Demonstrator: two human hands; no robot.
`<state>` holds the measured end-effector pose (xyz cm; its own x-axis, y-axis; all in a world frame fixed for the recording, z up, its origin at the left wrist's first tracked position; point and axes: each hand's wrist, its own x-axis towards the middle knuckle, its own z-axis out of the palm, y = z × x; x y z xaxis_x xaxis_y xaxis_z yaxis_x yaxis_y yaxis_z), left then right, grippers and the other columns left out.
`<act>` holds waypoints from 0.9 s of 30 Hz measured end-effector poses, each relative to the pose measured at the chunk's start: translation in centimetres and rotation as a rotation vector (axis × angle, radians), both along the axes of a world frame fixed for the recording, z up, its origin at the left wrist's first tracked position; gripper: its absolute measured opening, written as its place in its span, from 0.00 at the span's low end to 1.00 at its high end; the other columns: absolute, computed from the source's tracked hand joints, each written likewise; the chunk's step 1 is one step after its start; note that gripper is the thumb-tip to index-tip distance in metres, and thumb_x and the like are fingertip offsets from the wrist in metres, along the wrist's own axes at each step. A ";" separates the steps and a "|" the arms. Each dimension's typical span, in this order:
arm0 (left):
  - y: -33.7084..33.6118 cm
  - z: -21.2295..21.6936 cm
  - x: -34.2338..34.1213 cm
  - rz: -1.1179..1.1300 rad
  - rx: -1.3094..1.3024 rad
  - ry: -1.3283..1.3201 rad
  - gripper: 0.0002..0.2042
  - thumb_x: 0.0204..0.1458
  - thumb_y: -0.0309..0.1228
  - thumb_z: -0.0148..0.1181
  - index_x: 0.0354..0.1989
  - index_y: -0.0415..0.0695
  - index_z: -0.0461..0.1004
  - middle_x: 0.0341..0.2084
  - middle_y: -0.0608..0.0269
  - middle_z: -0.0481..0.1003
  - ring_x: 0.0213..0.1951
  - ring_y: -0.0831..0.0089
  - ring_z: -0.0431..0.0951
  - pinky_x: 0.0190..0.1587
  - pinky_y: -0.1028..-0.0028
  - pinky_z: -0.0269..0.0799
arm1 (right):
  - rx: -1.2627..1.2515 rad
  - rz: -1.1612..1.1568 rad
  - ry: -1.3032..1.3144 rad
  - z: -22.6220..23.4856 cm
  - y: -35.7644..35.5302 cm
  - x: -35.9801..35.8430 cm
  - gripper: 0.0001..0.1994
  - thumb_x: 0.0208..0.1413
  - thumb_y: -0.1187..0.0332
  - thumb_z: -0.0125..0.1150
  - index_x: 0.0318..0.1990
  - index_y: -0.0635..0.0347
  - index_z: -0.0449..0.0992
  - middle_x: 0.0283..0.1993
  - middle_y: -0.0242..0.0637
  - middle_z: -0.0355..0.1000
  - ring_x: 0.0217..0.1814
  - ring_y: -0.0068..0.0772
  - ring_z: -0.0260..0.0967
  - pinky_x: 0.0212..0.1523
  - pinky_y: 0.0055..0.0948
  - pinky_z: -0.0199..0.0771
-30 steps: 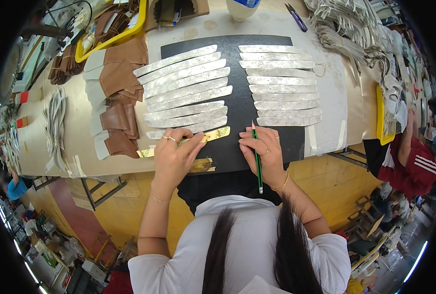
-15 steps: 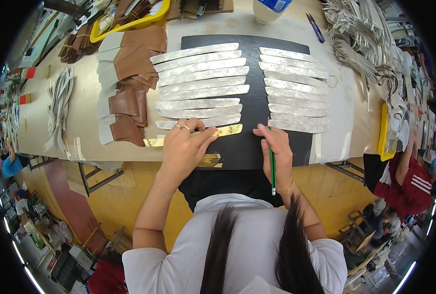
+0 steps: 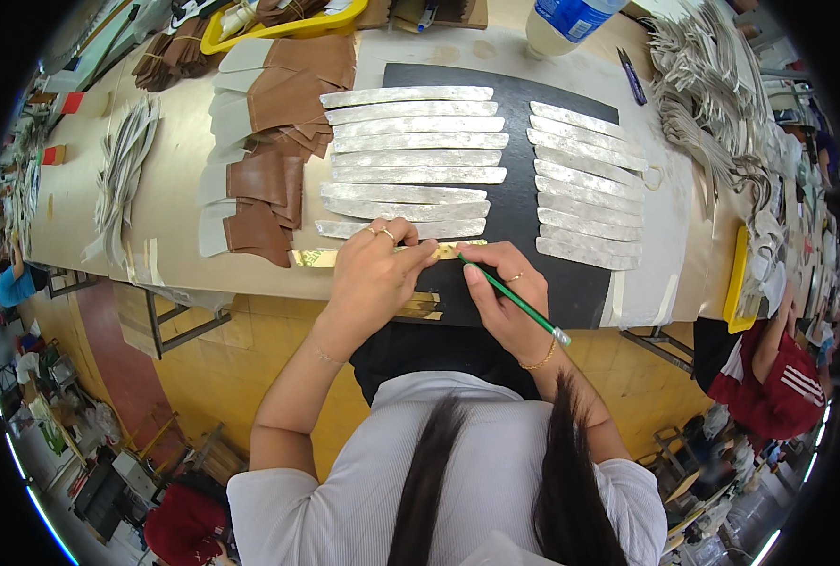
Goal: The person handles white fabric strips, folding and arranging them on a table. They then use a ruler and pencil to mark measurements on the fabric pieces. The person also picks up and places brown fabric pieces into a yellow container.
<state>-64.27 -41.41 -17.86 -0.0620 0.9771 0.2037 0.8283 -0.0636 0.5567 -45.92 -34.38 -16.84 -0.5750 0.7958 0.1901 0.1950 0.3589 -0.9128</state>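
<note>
My left hand [image 3: 374, 274] presses flat on a gold strip [image 3: 321, 257] that lies along the near edge of the black mat [image 3: 519, 203]. My right hand [image 3: 503, 294] holds a green pencil [image 3: 509, 297], its tip at the strip near my left fingertips. More gold strips [image 3: 423, 304] lie just below, at the table edge. Two columns of silver strips sit on the mat, several on the left [image 3: 410, 160] and several on the right [image 3: 585, 189].
Brown and white leather pieces [image 3: 269, 179] are stacked left of the mat. A yellow tray [image 3: 278, 24] and a plastic bottle [image 3: 566, 19] stand at the back. A pile of silver straps [image 3: 712, 104] lies at right. Another person in red [image 3: 778, 377] sits at the right.
My head has moved, so the table sits lower and closer in view. My right hand has shifted left toward the gold strip, bringing the pencil tip to it. The left hand stays on the strip.
</note>
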 end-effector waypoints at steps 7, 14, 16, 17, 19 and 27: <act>0.0 -0.3 0.2 0.018 -0.005 -0.008 0.06 0.45 0.28 0.68 0.33 0.47 0.82 0.27 0.67 0.71 0.32 0.68 0.73 0.33 0.68 0.70 | 0.118 -0.003 -0.149 -0.4 0.2 -1.4 0.04 0.54 0.74 0.66 0.35 0.61 0.77 0.30 0.38 0.77 0.26 0.38 0.74 0.27 0.29 0.73; 0.1 -0.1 0.3 0.023 -0.011 -0.045 0.07 0.42 0.23 0.66 0.31 0.46 0.82 0.27 0.65 0.71 0.31 0.66 0.74 0.33 0.68 0.71 | 0.217 0.024 -0.217 -0.6 0.5 -1.9 0.03 0.54 0.72 0.66 0.34 0.59 0.78 0.29 0.36 0.76 0.26 0.37 0.74 0.27 0.30 0.72; 0.1 -0.2 0.2 0.025 -0.003 -0.045 0.08 0.41 0.22 0.66 0.31 0.46 0.82 0.27 0.65 0.71 0.31 0.66 0.74 0.33 0.68 0.71 | 0.264 0.036 -0.236 -0.3 0.6 -2.2 0.03 0.54 0.71 0.66 0.34 0.58 0.77 0.29 0.35 0.75 0.26 0.37 0.74 0.26 0.30 0.72; 0.0 -0.3 0.2 0.026 0.000 -0.044 0.08 0.41 0.22 0.66 0.31 0.45 0.82 0.27 0.65 0.70 0.31 0.66 0.74 0.33 0.68 0.71 | 0.270 0.050 -0.257 -0.1 0.7 -2.3 0.04 0.54 0.71 0.66 0.33 0.57 0.77 0.29 0.34 0.75 0.26 0.37 0.74 0.26 0.31 0.72; -0.1 -0.1 0.1 0.023 -0.016 -0.040 0.08 0.40 0.22 0.66 0.31 0.45 0.82 0.27 0.64 0.70 0.31 0.66 0.74 0.33 0.68 0.71 | 0.281 0.078 -0.299 0.2 0.8 -2.6 0.04 0.54 0.70 0.66 0.33 0.57 0.77 0.29 0.33 0.75 0.27 0.37 0.74 0.26 0.31 0.72; 0.3 0.3 0.0 0.019 -0.054 -0.047 0.05 0.43 0.25 0.65 0.30 0.46 0.82 0.26 0.64 0.69 0.32 0.64 0.73 0.35 0.66 0.70 | 0.217 0.038 -0.236 0.9 0.8 -2.7 0.03 0.55 0.71 0.66 0.32 0.59 0.78 0.30 0.39 0.77 0.27 0.41 0.76 0.27 0.31 0.74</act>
